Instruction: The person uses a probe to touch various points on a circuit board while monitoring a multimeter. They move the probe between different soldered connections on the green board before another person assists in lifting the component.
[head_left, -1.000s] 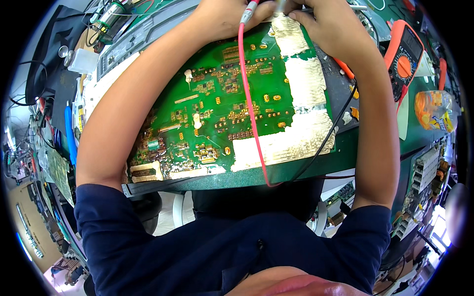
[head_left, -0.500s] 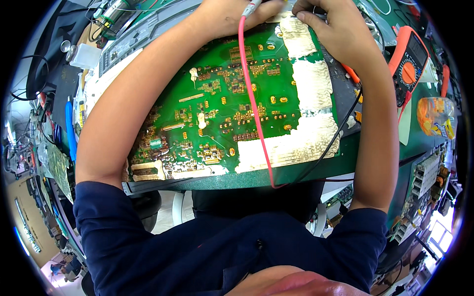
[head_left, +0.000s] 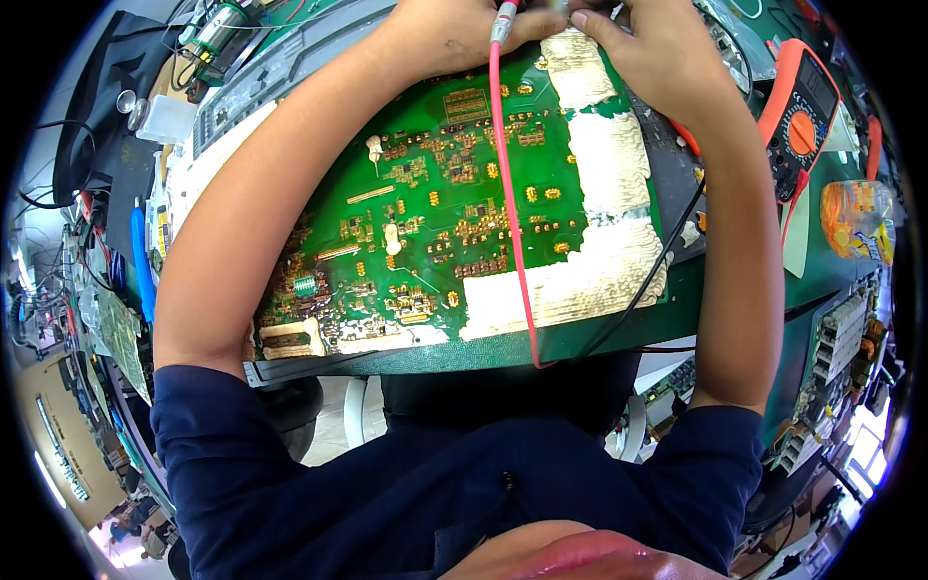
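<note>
A large green circuit board (head_left: 425, 208) lies in front of me, with pale, ridged coating along its right and near edges. My left hand (head_left: 459, 34) is at its far edge, closed around a red test lead's grey-and-red probe end (head_left: 504, 21); the tip is out of frame. The red lead (head_left: 509, 193) hangs across the board toward me. Opposite, my right hand (head_left: 662, 53) is closed over the board's far right corner, its thumb near the left thumb. Whatever the right fingers hold is cut off by the upper edge. A black lead (head_left: 638, 298) runs beneath my right forearm.
An orange-and-grey multimeter (head_left: 804, 116) stands on the right, beside a clear container with orange contents (head_left: 857, 220). At the left are a small clear bottle (head_left: 164, 118) and a blue-handled tool (head_left: 142, 256). A grey panel (head_left: 280, 68) lies behind the left forearm.
The red lead and its probe end have shifted slightly right with my left hand. Both thumbs are a little closer together, and the right hand has tilted slightly. The board stays in place.
</note>
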The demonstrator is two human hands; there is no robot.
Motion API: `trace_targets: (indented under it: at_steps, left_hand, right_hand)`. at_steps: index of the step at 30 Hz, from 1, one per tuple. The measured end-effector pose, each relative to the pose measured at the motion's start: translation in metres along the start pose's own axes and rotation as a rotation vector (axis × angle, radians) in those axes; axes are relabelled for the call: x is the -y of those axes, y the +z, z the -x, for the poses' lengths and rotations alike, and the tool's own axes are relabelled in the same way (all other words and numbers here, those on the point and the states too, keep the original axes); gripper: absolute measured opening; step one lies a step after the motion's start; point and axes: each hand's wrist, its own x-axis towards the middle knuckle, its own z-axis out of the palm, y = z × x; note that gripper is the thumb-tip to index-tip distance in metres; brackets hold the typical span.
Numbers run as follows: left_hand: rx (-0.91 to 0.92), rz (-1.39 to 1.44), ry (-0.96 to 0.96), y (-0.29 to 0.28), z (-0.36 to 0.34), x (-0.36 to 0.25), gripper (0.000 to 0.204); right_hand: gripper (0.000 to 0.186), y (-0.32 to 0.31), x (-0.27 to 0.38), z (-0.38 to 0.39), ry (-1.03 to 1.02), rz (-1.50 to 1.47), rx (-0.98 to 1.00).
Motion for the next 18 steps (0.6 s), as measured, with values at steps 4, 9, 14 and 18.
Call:
trace_targets:
  at_steps: [4, 9, 14, 18]
  left_hand:
    - [-0.045, -0.047, 0.032, 0.002, 0.000, 0.004, 0.024]
    - [-0.033, -0.087, 0.024, 0.001, -0.001, 0.001, 0.023]
    - [-0.011, -0.023, 0.019, 0.000, 0.001, 0.002, 0.020]
    - [-0.017, 0.030, 0.006, -0.001, 0.001, 0.011, 0.019]
  right_hand:
    - [0.017, 0.009, -0.010, -0.003, -0.027, -0.006, -0.053]
    - [0.019, 0.000, -0.005, -0.002, 0.091, -0.116, -0.027]
    - [0.022, -0.003, -0.001, 0.004, 0.055, -0.183, -0.019]
    - [0.023, -0.016, 0.029, 0.015, 0.056, -0.117, -0.071]
